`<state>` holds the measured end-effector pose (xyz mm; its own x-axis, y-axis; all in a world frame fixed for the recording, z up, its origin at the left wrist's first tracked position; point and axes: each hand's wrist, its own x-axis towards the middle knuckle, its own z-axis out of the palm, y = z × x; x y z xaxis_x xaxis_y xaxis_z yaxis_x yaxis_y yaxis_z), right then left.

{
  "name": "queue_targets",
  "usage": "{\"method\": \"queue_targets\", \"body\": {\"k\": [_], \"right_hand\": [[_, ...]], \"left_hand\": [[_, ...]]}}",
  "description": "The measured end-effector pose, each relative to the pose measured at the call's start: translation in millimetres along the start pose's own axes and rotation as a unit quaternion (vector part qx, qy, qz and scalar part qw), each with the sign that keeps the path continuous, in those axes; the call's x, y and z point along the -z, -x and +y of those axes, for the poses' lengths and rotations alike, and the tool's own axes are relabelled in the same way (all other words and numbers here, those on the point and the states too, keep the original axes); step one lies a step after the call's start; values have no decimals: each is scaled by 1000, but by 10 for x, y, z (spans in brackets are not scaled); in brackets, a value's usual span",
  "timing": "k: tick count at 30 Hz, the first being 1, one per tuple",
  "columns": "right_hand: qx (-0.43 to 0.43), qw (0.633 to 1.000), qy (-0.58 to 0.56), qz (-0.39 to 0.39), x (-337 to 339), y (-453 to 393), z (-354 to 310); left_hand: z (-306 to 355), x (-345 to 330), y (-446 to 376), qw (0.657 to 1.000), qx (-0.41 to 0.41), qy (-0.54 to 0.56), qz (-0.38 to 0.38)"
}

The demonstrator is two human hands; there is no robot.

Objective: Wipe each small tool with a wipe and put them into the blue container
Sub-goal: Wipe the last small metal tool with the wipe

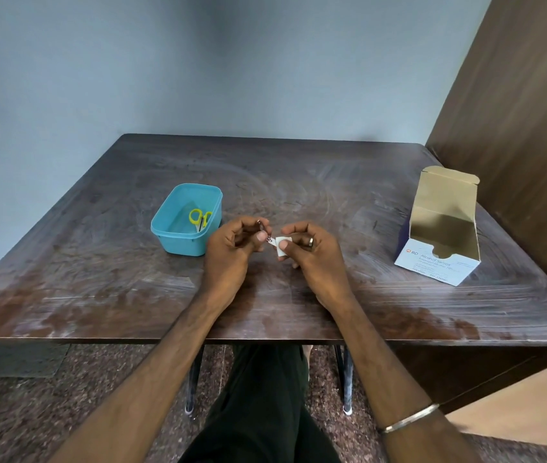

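A: What are the hands holding at the frame's centre?
B: The left hand [232, 243] is pinching a small metal tool [264, 231]; the right hand [308, 252] is gripping a folded white wipe [279, 246] against it.
A: And the blue plastic container [186, 218]?
B: Sitting left of centre on the dark wooden tabletop [298, 182], holding yellow-handled scissors [200, 218].

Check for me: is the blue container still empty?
No, the blue container already holds yellow-handled scissors.

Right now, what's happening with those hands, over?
Left hand pinches small metal tool. Right hand pinches white wipe against it. Yellow-handled scissors already in blue plastic container. Nothing obstructing.
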<state>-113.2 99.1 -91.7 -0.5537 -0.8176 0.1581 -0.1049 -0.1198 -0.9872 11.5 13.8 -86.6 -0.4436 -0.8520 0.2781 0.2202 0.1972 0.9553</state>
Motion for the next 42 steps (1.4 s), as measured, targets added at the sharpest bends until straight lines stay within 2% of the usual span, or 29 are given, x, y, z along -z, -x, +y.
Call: {"method": "queue_targets", "body": {"k": [9,13,15,19,25,30,34,38,42], "right_hand": [[-5,998,-47,43,17,-8,-2],[-7,995,-93,45,35,-23,-19],[-7,994,-100,50,40,-26,-15],[-6,993,-97,65,37,-20,-9],[-2,995,-76,71,23,4,-23],[12,997,-59,45,13,15,-17],[6,996,-75,40,26,16,-24],[-9,987,-148,65,55,-7,-19],[-13,979,-195,51,77,-11,-14]], "left_hand": [[-18,18,21,998,-52,-25,31],[-25,8,25,991,-87,-93,38],[-25,10,35,977,-129,-166,47],[-85,11,59,922,-228,-307,52],[-118,-32,126,847,-245,-471,14],[-113,-55,132,803,-222,-552,-14],[-78,-80,140,794,-210,-571,-11],[-76,-104,127,789,-203,-580,-8],[-105,-122,116,785,-217,-580,-11]]}}
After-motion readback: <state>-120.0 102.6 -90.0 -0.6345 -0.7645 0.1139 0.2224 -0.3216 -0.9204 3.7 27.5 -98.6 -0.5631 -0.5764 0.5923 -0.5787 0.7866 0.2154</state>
